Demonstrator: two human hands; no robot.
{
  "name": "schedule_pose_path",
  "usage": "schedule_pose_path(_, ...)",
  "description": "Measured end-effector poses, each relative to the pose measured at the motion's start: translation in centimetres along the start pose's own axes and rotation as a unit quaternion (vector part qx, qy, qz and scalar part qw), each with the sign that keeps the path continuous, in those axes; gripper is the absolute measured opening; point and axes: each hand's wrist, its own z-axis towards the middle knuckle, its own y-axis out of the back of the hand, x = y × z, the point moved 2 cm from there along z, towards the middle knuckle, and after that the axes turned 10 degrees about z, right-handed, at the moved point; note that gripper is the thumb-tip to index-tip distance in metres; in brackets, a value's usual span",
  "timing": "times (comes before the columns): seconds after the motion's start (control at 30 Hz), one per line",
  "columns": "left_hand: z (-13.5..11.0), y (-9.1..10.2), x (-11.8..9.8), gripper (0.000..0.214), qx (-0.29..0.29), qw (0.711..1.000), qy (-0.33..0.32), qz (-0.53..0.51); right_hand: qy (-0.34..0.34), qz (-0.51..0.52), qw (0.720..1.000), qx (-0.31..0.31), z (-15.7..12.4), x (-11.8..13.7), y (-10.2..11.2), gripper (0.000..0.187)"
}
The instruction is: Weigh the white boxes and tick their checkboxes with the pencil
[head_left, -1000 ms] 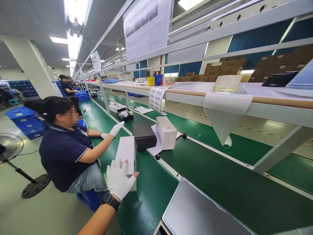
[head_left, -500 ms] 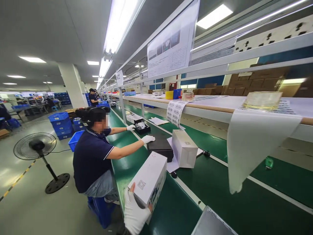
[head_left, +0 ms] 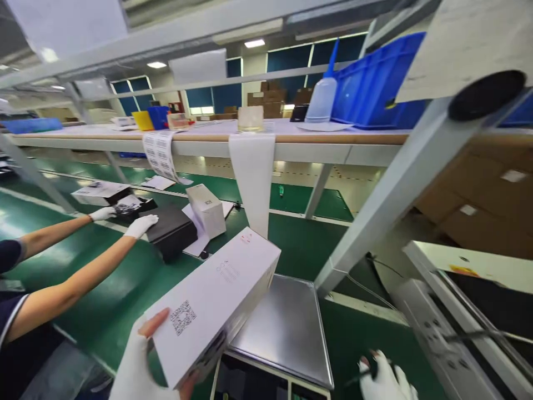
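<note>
My left hand [head_left: 139, 361], in a white glove with bare fingertips, grips the near end of a white box [head_left: 216, 300]. A QR code is printed on the box's top, which is tilted and partly over the metal plate of a weighing scale [head_left: 291, 328]. At the bottom right is my right hand [head_left: 387, 380], also gloved, low over the green bench. Its fingers are bent round a thin dark object that is too blurred to name.
A co-worker's gloved hand [head_left: 141, 225] rests on a black box [head_left: 170, 230] at the left. Another white box [head_left: 207, 211] stands behind it. A slanted metal post [head_left: 375, 205] rises beyond the scale. On the right is a grey machine [head_left: 437, 333]; a blue bin [head_left: 375, 83] sits on the shelf.
My view has swung right, bringing the scale, the machine and my right hand into sight. The white box in my left hand has come over to the scale.
</note>
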Motion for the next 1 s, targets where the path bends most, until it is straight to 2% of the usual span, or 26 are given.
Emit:
schedule_pose_path(0.07,-1.2,-2.1,-2.6,0.101,0.025,0.999,0.002,0.023,0.004,-0.002,1.000,0.019,-0.2,1.1,0.6,0.040)
schedule_pose_path(0.13,-2.1,-3.6,-4.2,0.113,0.061,0.998,0.026,-0.003,0.003,-0.002,1.000,0.025,-0.5,2.1,1.1,0.038)
schedule_pose_path(0.2,-2.2,-4.4,-4.4,0.115,0.124,0.987,0.050,-0.087,-0.001,-0.010,1.000,0.023,-0.8,2.6,1.5,0.039)
schedule_pose_path(0.23,-1.9,-4.6,-4.0,0.109,0.154,0.977,0.072,-0.127,0.000,-0.014,1.000,0.024,-0.9,2.7,1.5,0.038)
schedule_pose_path(0.27,-1.5,-5.0,-3.1,0.099,0.176,0.968,0.100,-0.151,0.004,-0.018,0.999,0.027,-1.0,2.6,1.5,0.038)
schedule_pose_path(0.33,-0.9,-5.9,-0.1,0.079,0.187,0.959,0.163,-0.134,0.013,-0.022,0.999,0.036,-1.1,2.2,1.4,0.038)
schedule_pose_path(0.43,-1.4,-8.1,6.4,0.066,0.194,0.951,0.237,-0.044,0.020,-0.015,0.999,0.043,-1.2,1.4,1.2,0.039)
schedule_pose_path(0.53,-3.3,-9.7,13.0,0.058,0.246,0.919,0.276,0.134,0.024,0.016,0.999,0.037,-1.3,0.8,1.2,0.040)
schedule_pose_path(0.6,-4.4,-10.1,15.9,0.055,0.270,0.893,0.262,0.245,0.019,0.060,0.998,0.032,-1.5,0.6,1.3,0.039)
schedule_pose_path(0.67,-5.1,-10.2,17.2,0.055,0.291,0.882,0.241,0.283,0.012,0.103,0.994,0.030,-1.9,0.6,1.3,0.037)
schedule_pose_path(0.8,-5.6,-10.2,17.4,0.057,0.308,0.880,0.219,0.286,-0.033,0.178,0.983,0.041,-3.1,1.1,1.6,0.034)
schedule_pose_path(0.9,-5.5,-10.3,17.2,0.054,0.293,0.885,0.228,0.279,-0.064,0.230,0.968,0.070,-3.7,2.1,2.1,0.037)
schedule_pose_path(1.0,-4.6,-10.4,16.6,0.051,0.261,0.908,0.250,0.210,-0.066,0.302,0.948,0.077,-3.1,4.1,2.9,0.039)
